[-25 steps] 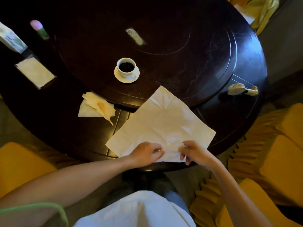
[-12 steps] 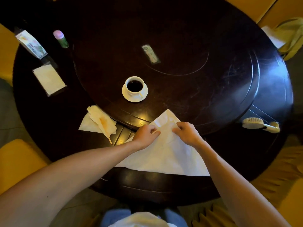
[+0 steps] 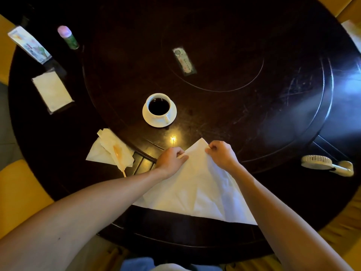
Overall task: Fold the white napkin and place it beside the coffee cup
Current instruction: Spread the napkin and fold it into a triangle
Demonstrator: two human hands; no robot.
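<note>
The white napkin (image 3: pixel 197 184) lies on the near part of the dark round table (image 3: pixel 244 118), doubled over into a triangle: its long folded edge runs left to right along the side nearest the person, and its point aims away from them, up toward the coffee cup (image 3: pixel 158 107). Both hands sit right at that far point. The left hand (image 3: pixel 170 159) has its fingers (image 3: pixel 182 156) curled and pinching the napkin's left slanting edge just below the tip; the right hand (image 3: pixel 221 153) is curled the same way, pinching the right slanting edge at about the same height. The tip itself pokes out between the two hands.

What matters for the next move is the line from tip to cup. The cup stands on its saucer (image 3: pixel 149 119) beyond the tip and a little to the left, apart from the napkin, with bare table between. So the left hand is the nearer one to the cup, and the napkin would have to travel forward and leftward to end up beside it. I'd say the corners are being matched up now, with at least another fold likely before the carry.

Off to the left a crumpled used napkin (image 3: pixel 109 151) with a stick on it lies near the route; a small hand fan (image 3: pixel 326 165) sits well off to the right
</note>
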